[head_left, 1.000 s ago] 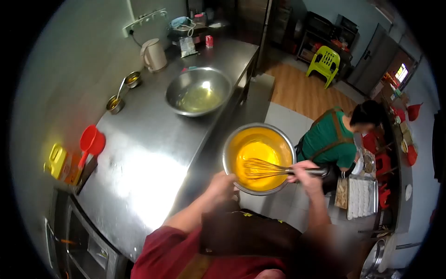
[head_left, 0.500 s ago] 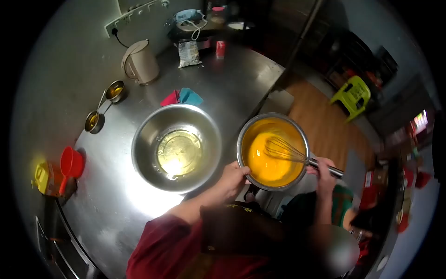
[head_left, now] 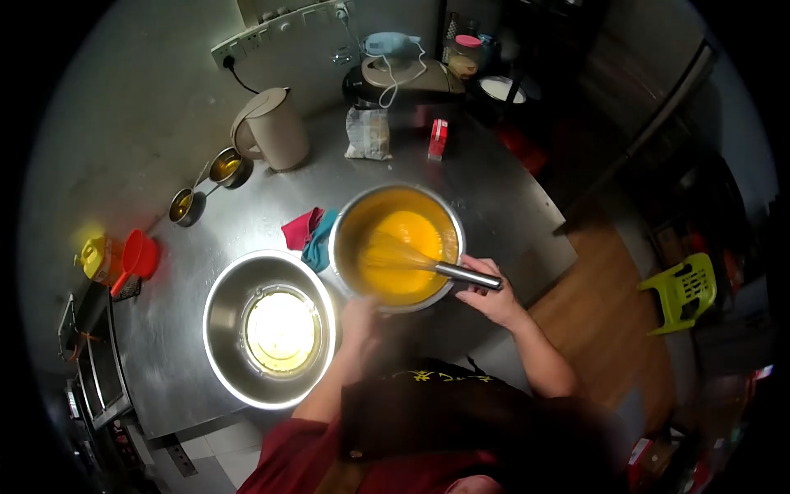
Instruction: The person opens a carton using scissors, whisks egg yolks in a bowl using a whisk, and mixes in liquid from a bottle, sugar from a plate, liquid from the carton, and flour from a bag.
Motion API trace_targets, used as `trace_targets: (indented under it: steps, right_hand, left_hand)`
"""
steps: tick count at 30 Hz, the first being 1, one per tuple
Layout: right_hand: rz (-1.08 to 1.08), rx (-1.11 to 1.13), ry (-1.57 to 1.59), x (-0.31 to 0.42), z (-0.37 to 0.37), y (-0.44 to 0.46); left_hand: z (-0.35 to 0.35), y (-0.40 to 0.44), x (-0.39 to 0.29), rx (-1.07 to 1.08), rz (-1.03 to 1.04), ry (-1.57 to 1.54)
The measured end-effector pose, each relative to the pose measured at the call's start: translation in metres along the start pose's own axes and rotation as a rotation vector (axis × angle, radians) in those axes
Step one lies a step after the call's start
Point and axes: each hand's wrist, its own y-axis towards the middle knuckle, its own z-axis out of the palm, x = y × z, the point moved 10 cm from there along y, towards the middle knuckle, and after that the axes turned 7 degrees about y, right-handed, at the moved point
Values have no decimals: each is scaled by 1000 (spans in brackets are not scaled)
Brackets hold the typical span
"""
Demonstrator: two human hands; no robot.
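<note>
A steel mixing bowl (head_left: 454,222) of bright orange-yellow liquid is over the metal table in front of me. A balloon whisk (head_left: 465,275) leans in it, wires in the liquid, handle out over the right rim. My right hand (head_left: 491,298) is closed at that rim, with the whisk handle lying across it. My left hand (head_left: 360,325) is smeared by motion at the bowl's lower left edge; its fingers cannot be made out. Left of it stands a larger steel basin (head_left: 224,329) with clear yellowish liquid at the bottom.
Red and teal cloths (head_left: 317,247) lie against the bowl's left side. Behind are a kettle (head_left: 280,132), a bag (head_left: 368,134) and a small red carton (head_left: 439,138). Two small pans (head_left: 188,207), a red scoop (head_left: 140,255) and a yellow-capped jug (head_left: 100,259) line the wall side.
The mixing bowl with the whisk has moved left, from beyond the table's right edge to over the table, both hands going with it. My view has turned, shifting the surroundings.
</note>
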Motion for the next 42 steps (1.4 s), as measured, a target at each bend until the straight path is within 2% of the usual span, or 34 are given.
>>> trace_targets:
  steps: [2, 3, 4, 6, 7, 9, 10, 12, 16, 18, 19, 20, 21, 24, 26, 28, 29, 30, 31, 32, 33, 36, 37, 40, 42]
  right_hand:
    - [-144, 55, -347, -27, -19, 19]
    - [57, 36, -365, -57, -40, 23]
    - [52, 40, -384, -70, -56, 26]
    - [493, -119, -139, -128, -108, 33]
    - [477, -103, -150, -120, -125, 54]
    - [580, -187, -195, -117, -166, 76]
    - [550, -217, -222, -111, -187, 98]
    - [388, -285, -260, -91, -224, 155]
    - [63, -269, 38, -89, -260, 299]
    - [-55, -259, -90, -105, -273, 385]
    - [-80, -258, -113, -118, -274, 430]
    - [-100, -254, -138, -125, -274, 472]
    - [-168, -264, -181, -106, -271, 503]
    - [-256, -347, -351, -59, -267, 593]
    - [-236, -522, -337, -57, -284, 650]
    - [-369, -584, -212, -32, -295, 681]
    - [-312, -598, -245, -29, -299, 699]
    - [-133, -528, -226, -33, -300, 718]
    - [-154, -517, -209, -42, -303, 743]
    - [-177, -508, -189, -52, -302, 769]
    - [-108, -492, -238, -47, -299, 774]
    - [-40, -471, -266, -49, -295, 802]
    - [-80, -464, -213, -54, -292, 816]
    - [105, -363, -381, -67, -289, 835]
    - [44, -311, -460, -92, -299, 881]
  left_hand:
    - [-4, 24, -6, -98, 21, -45]
    - [-6, 44, -1, -109, 11, -60]
    - [-8, 63, 4, -122, 1, -88]
    - [13, 62, -21, -188, 73, -204]
    - [4, 80, -18, -176, 112, -124]
    - [-25, 105, -10, -284, 110, -66]
    - [-25, 101, -16, -398, 67, -100]
    - [-12, 102, -24, -374, 55, -213]
    - [13, 87, -39, -459, 227, -210]
    - [19, 85, -30, -463, 307, -272]
    - [-1, 92, -10, -494, 326, -296]
    - [5, 78, 1, -619, 297, -385]
    - [14, 56, 6, -811, 245, -318]
    - [21, 28, 28, -930, 275, -229]
    - [20, 10, 46, -1014, 298, -252]
    - [25, -7, 60, -1082, 285, -204]
    - [30, -11, 66, -1111, 274, -207]
    - [35, -18, 67, -1138, 263, -208]
    - [73, -22, 37, -1088, 236, -269]
    - [85, -23, 31, -1071, 213, -263]
    - [87, -25, 31, -1112, 207, -253]
    - [82, -29, 39, -1178, 198, -227]
    - [77, -31, 45, -1193, 197, -230]
    - [64, -36, 58, -1248, 139, -203]
    - [63, -42, 60, -1295, 154, -217]
